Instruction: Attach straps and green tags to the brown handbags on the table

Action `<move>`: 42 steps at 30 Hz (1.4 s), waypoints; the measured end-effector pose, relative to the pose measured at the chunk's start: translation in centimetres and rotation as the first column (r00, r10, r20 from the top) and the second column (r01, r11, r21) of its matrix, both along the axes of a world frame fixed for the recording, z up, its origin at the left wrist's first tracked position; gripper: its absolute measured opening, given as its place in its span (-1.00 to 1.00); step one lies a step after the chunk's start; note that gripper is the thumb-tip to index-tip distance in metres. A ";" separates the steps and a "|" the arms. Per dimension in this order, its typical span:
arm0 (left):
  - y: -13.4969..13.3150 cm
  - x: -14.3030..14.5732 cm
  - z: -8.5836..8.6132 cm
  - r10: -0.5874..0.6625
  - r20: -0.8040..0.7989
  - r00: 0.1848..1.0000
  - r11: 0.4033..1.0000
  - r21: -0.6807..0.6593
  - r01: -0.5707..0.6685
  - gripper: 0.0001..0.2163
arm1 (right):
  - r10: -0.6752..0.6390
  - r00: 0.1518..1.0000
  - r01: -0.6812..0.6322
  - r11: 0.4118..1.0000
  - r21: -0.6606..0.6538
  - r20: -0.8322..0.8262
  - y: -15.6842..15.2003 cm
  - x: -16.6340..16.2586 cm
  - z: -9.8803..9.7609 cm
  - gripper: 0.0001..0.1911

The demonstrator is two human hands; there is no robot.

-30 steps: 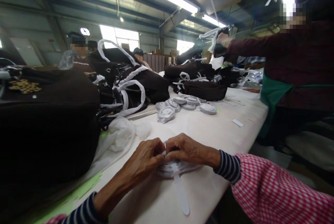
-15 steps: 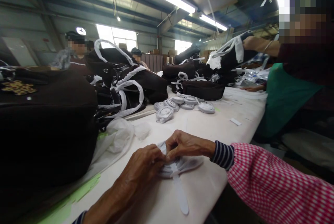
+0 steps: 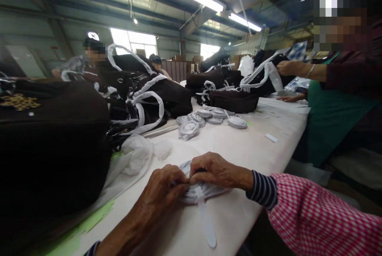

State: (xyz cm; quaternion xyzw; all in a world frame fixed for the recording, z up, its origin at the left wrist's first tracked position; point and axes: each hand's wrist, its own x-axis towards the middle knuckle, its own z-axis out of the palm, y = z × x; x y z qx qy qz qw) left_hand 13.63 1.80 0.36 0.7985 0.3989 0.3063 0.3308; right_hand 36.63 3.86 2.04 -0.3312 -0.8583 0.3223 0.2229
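Note:
On the white table in front of me lies a coiled strap (image 3: 191, 198) in pale wrapping, partly covered by my fingers. My left hand (image 3: 162, 188) is closed on its left side, thumb and fingers pinched together. From the right, my right hand (image 3: 213, 169) bends over the top of the coil, its fingers also pinched. The fingertips of both hands meet at the coil's middle; what exactly they pinch there is hidden. A white tab-like strip (image 3: 207, 226) sticks out of the coil towards me and lies on the table.
Dark handbags (image 3: 53, 140) stand close on my left, with more bags (image 3: 234, 101) piled farther back. Several wrapped coils (image 3: 189, 128) lie beyond my hands. Green paper sheets (image 3: 95, 218) are at lower left. At right, a co-worker's hand (image 3: 288, 68) holds a wrapped bag handle.
My right hand and sleeve have shifted slightly right and down, and the wrapping end right of the coil is now mostly covered. The co-worker at right has lowered a bag.

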 end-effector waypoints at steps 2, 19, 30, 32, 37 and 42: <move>0.1 0.0 0.4 -0.005 0.058 0.998 0.989 -0.149 0.013 -0.86 | -0.050 0.995 0.048 0.998 0.033 0.089 -0.1 -0.4 0.5 -0.86; 3.8 1.2 0.4 0.000 0.183 0.983 0.846 -0.524 0.098 -0.84 | 0.074 0.936 -0.065 0.997 -0.037 0.345 2.5 -0.9 1.5 -0.58; 3.8 2.0 1.9 -0.018 -0.116 0.993 0.928 -0.372 -0.027 -0.88 | 0.019 0.972 0.012 0.991 -0.134 0.234 2.1 -0.3 1.1 -0.62; 3.8 2.1 2.1 -0.017 -0.147 0.989 0.927 -0.374 -0.040 -0.88 | -0.003 0.976 0.044 0.982 -0.183 0.219 2.2 -0.4 1.2 -0.61; 2.9 1.6 2.4 -0.025 -0.125 0.992 0.937 -0.349 -0.020 -0.88 | -0.021 0.975 0.055 0.988 -0.145 0.221 1.6 0.0 0.7 -0.58; 2.7 1.3 2.2 -0.058 -0.075 0.996 0.922 -0.386 0.025 -0.92 | -0.054 0.969 0.039 0.997 0.068 0.241 0.7 0.3 0.6 -0.69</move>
